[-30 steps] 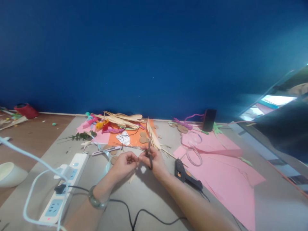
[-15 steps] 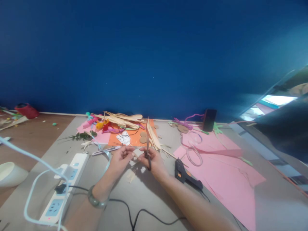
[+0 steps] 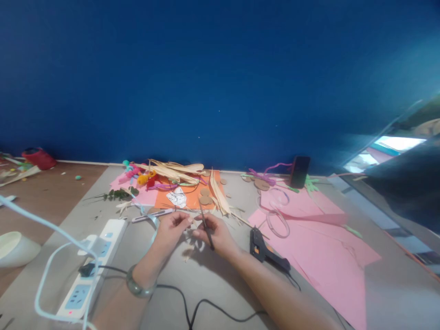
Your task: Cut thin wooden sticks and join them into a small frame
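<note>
My left hand (image 3: 172,231), with a green bangle (image 3: 139,282) at the wrist, has thumb and fingertips closed on a small pale piece of dried husk (image 3: 193,225). Close beside it, my right hand (image 3: 218,236) grips a pair of dark scissors (image 3: 207,231), whose blades point up and away from me. The right thumb and fingertips are also near the pale piece; whether they touch it I cannot tell. Beneath both hands, small pale scraps (image 3: 187,252) lie on the grey table (image 3: 213,293).
Left stands a white power strip (image 3: 94,270) with a pale blue cable. A black glue gun (image 3: 266,252) lies right, beside pink paper (image 3: 326,256). Behind are corn husks (image 3: 175,172), orange paper (image 3: 190,199), brown discs (image 3: 205,197), a utility knife (image 3: 151,216) and an upright phone (image 3: 299,172).
The scissors have tilted to the left, their tips lower and nearer me. My right fingers have shifted around them. My left hand has barely moved.
</note>
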Tool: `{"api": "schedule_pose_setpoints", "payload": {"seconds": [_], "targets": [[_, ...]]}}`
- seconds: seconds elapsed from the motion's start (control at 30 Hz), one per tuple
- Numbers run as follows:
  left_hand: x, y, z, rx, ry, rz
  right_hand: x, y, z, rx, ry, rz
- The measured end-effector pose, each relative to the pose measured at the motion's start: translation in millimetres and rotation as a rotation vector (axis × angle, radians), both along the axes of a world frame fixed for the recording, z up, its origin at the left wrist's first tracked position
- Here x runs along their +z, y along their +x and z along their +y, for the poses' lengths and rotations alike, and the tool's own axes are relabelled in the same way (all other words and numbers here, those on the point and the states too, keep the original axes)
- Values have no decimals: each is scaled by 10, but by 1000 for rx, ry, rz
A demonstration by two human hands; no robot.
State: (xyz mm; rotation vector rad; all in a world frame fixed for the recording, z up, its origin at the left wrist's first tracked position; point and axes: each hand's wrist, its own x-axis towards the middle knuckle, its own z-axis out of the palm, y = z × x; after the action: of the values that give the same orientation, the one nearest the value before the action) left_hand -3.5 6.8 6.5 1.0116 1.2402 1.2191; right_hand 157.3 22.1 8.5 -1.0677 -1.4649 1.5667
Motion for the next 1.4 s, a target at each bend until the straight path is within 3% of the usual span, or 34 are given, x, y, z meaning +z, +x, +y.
{"api": "schedule_pose_setpoints", "payload": {"seconds": [0.27,0.43,0.9,1.4], "targets": [[140,-10,-3,-7,70,-34,52,-5,-18,125,-11,-13],[118,-11,-12,-48,84,-52,25,2,-11,129,-55,-23],[135,-18,-17,-3,65,3,-99,4,-4,131,-87,-42],[126,-41,-12,23,55,43,-83,24,6,149,-110,-68]]}}
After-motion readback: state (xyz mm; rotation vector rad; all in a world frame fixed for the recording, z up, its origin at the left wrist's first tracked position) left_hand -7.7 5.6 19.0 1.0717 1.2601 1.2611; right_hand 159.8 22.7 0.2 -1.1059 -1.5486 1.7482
